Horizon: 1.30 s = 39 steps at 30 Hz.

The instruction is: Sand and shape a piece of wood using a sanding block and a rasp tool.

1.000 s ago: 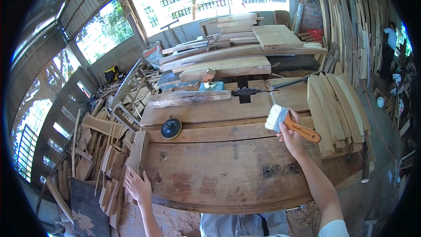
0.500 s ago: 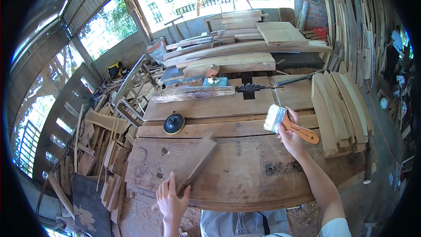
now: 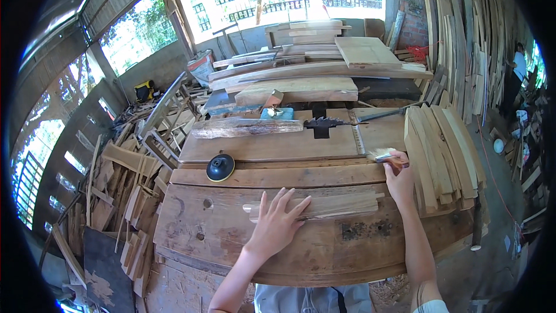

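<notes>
A short wooden board point(image 3: 341, 204) lies flat across the near part of the workbench point(image 3: 231, 258), its long side running left to right. My left hand point(image 3: 277, 220) rests on the board's left part, fingers spread and palm down. Beyond the board's right end, my right hand point(image 3: 398, 175) is closed round the orange handle of a paintbrush point(image 3: 381, 155). The pale bristles point left, above the bench, and look slightly smeared. Most of the handle is hidden by the hand.
A black round sanding pad point(image 3: 220, 167) sits on the bench at the left. Behind it lie a rough timber piece point(image 3: 249, 128) and a blue block point(image 3: 277, 113). Curved wooden pieces point(image 3: 443, 156) are stacked at the right. Planks point(image 3: 313, 69) pile up at the back, scrap wood at the left.
The board has gone from tilted in my left hand to flat on the bench, with that hand now spread on top. My right hand has turned the paintbrush so its bristles point left.
</notes>
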Each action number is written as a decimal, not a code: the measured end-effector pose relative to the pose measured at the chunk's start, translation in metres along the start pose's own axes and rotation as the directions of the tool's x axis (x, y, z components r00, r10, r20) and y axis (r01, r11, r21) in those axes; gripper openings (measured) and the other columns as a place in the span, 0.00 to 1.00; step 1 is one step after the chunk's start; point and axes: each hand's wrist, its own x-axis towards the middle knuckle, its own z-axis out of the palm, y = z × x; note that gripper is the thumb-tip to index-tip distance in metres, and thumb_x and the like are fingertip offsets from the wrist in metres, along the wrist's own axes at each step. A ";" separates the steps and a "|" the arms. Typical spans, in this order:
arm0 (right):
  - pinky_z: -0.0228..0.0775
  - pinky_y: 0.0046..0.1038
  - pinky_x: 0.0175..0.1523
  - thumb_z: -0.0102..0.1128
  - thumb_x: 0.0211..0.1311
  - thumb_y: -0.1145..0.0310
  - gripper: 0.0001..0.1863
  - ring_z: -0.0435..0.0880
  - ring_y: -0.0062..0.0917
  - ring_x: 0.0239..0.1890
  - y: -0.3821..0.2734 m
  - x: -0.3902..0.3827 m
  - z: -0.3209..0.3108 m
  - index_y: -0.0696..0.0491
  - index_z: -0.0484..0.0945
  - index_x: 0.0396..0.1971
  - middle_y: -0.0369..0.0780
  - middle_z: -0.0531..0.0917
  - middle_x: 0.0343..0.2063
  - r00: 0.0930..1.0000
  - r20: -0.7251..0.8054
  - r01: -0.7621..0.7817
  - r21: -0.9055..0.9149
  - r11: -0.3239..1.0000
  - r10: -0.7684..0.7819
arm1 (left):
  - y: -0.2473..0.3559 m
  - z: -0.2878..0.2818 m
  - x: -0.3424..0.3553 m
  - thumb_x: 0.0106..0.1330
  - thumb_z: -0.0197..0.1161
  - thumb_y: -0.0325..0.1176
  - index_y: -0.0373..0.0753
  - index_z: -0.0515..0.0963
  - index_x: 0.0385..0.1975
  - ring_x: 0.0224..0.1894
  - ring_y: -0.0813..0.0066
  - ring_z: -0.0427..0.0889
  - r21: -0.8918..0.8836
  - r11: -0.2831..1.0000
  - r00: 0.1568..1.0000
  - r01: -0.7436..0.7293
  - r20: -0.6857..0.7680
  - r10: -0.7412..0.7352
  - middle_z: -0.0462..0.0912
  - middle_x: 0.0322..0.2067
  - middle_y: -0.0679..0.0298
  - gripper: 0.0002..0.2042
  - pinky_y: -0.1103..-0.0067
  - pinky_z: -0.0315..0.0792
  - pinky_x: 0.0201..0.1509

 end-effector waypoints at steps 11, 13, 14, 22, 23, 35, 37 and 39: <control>0.53 0.38 0.57 0.45 0.45 0.87 0.29 0.65 0.35 0.54 -0.026 0.001 -0.021 0.53 0.66 0.52 0.42 0.71 0.47 0.952 0.302 0.160 -0.356 0.921 -0.048 | -0.040 -0.014 -0.007 0.51 0.63 0.44 0.53 0.72 0.51 0.51 0.66 0.71 -0.173 0.985 0.999 0.006 0.043 0.002 0.74 0.45 0.63 0.24 0.63 0.56 0.61; 0.51 0.42 0.57 0.43 0.46 0.85 0.27 0.64 0.35 0.55 -0.017 0.003 -0.019 0.54 0.67 0.51 0.42 0.72 0.48 0.949 0.316 0.131 -0.424 0.896 0.011 | -0.035 -0.009 -0.009 0.51 0.64 0.44 0.52 0.72 0.50 0.50 0.66 0.71 -0.056 0.998 1.000 -0.013 -0.022 0.012 0.74 0.44 0.63 0.24 0.64 0.58 0.60; 0.52 0.42 0.57 0.44 0.47 0.84 0.26 0.65 0.35 0.55 -0.018 0.003 -0.020 0.54 0.68 0.51 0.42 0.72 0.48 0.950 0.306 0.088 -0.452 0.887 0.062 | -0.033 -0.005 -0.008 0.51 0.63 0.45 0.50 0.72 0.49 0.49 0.67 0.71 -0.036 0.999 0.996 -0.026 -0.082 0.023 0.74 0.44 0.64 0.23 0.63 0.59 0.59; 0.62 0.29 0.56 0.64 0.46 0.65 0.26 0.72 0.27 0.51 -0.061 0.007 -0.026 0.56 0.72 0.48 0.40 0.76 0.47 0.714 0.687 0.011 0.182 0.983 -0.135 | -0.018 0.005 0.007 0.50 0.64 0.45 0.41 0.72 0.43 0.46 0.68 0.73 -0.127 0.991 0.988 -0.050 -0.150 0.031 0.75 0.41 0.64 0.22 0.68 0.62 0.56; 0.62 0.29 0.56 0.67 0.43 0.64 0.29 0.72 0.28 0.51 -0.061 0.006 -0.026 0.55 0.71 0.49 0.40 0.75 0.48 0.645 0.737 0.053 0.220 0.974 -0.202 | -0.020 0.006 0.007 0.49 0.64 0.44 0.42 0.72 0.44 0.45 0.68 0.73 -0.137 0.989 0.989 -0.048 -0.143 0.028 0.75 0.40 0.64 0.23 0.69 0.62 0.55; 0.61 0.33 0.55 0.71 0.37 0.64 0.34 0.70 0.36 0.50 -0.040 -0.007 -0.002 0.51 0.70 0.50 0.43 0.71 0.47 0.623 0.734 0.231 0.155 0.961 -0.269 | -0.098 -0.028 -0.002 0.49 0.66 0.45 0.44 0.67 0.54 0.60 0.56 0.59 -0.335 0.925 0.983 0.181 0.083 -0.162 0.67 0.53 0.56 0.30 0.66 0.52 0.63; 0.63 0.33 0.52 0.72 0.36 0.64 0.31 0.72 0.32 0.45 -0.042 -0.012 0.003 0.52 0.73 0.46 0.41 0.73 0.40 0.693 0.664 0.284 0.108 0.953 -0.282 | -0.133 -0.017 0.003 0.52 0.63 0.48 0.43 0.67 0.54 0.60 0.53 0.58 -0.443 0.836 0.930 0.325 -0.010 -0.367 0.64 0.55 0.52 0.30 0.66 0.51 0.63; 0.63 0.33 0.51 0.73 0.35 0.63 0.30 0.72 0.32 0.43 -0.044 -0.013 0.007 0.52 0.74 0.44 0.40 0.73 0.37 0.687 0.654 0.324 0.114 0.939 -0.317 | -0.156 -0.007 0.006 0.52 0.63 0.49 0.42 0.66 0.54 0.60 0.51 0.58 -0.165 0.846 0.837 0.507 -0.140 -0.529 0.60 0.57 0.50 0.30 0.66 0.53 0.63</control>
